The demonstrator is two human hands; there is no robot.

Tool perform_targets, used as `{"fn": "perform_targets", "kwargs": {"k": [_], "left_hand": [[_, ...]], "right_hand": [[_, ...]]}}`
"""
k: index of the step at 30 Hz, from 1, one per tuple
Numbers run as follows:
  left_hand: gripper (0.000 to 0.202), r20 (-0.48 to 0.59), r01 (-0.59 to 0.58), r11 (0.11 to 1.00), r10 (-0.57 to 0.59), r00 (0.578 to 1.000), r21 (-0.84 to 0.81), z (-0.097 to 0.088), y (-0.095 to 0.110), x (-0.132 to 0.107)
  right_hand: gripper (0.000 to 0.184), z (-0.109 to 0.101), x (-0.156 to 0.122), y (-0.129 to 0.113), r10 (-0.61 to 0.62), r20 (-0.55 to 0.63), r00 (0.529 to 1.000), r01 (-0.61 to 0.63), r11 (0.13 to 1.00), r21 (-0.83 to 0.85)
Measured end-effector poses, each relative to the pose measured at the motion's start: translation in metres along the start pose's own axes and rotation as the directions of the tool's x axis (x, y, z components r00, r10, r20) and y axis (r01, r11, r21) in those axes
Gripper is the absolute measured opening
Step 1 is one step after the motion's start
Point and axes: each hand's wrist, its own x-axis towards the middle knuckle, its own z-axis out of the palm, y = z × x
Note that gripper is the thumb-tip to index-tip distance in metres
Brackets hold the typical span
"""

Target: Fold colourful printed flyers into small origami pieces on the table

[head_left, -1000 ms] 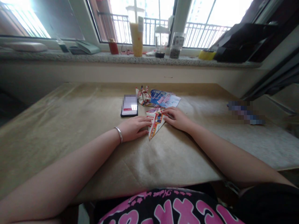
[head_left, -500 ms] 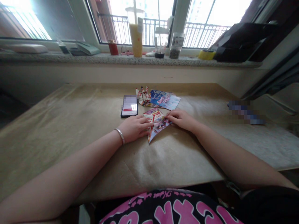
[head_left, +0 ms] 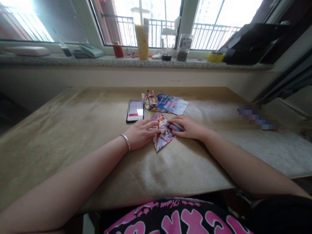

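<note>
Folded red-and-blue paper flyer (head_left: 163, 136) points at us, our left fingers (head_left: 153, 129) and right fingers (head_left: 175, 121) spread flat on it!

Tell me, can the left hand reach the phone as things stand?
Probably yes: the left hand lies just in front of the phone, and nothing seems to stand between them, though its fingers are resting on the folded paper.
</note>
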Motion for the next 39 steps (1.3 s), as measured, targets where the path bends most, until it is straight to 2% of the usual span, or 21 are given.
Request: {"fn": "perform_targets", "kwargs": {"k": [9, 15, 24, 34, 39], "left_hand": [[0.023, -0.044, 0.073, 0.991, -0.068, 0.997, 0.108, -0.011, 0.000, 0.000], [0.018, -0.003, 0.067, 0.976, -0.068, 0.998, 0.209, -0.017, -0.008, -0.005], [0.024, 0.162, 0.076, 0.977, -0.109, 0.981, 0.198, -0.022, -0.011, -0.006], [0.030, 0.230, 0.122, 0.959, -0.183, 0.956, 0.257, -0.022, -0.005, -0.005], [0.030, 0.253, 0.144, 0.952, -0.214, 0.944, 0.270, -0.021, -0.006, -0.004]], "right_hand": [[0.074, -0.003, -0.001, 0.001, 0.025, 0.023, 0.999, -0.026, 1.000, 0.012], [0.080, -0.006, -0.002, 0.002, 0.007, 0.043, 0.999, -0.009, 0.999, 0.049], [0.054, -0.010, -0.003, 0.001, 0.042, 0.089, 0.995, -0.048, 0.997, 0.059], [0.038, -0.015, -0.001, -0.002, -0.151, 0.082, 0.985, 0.150, 0.989, 0.020], [0.020, -0.015, -0.002, -0.007, -0.178, 0.064, 0.982, 0.184, 0.978, -0.102]]}}
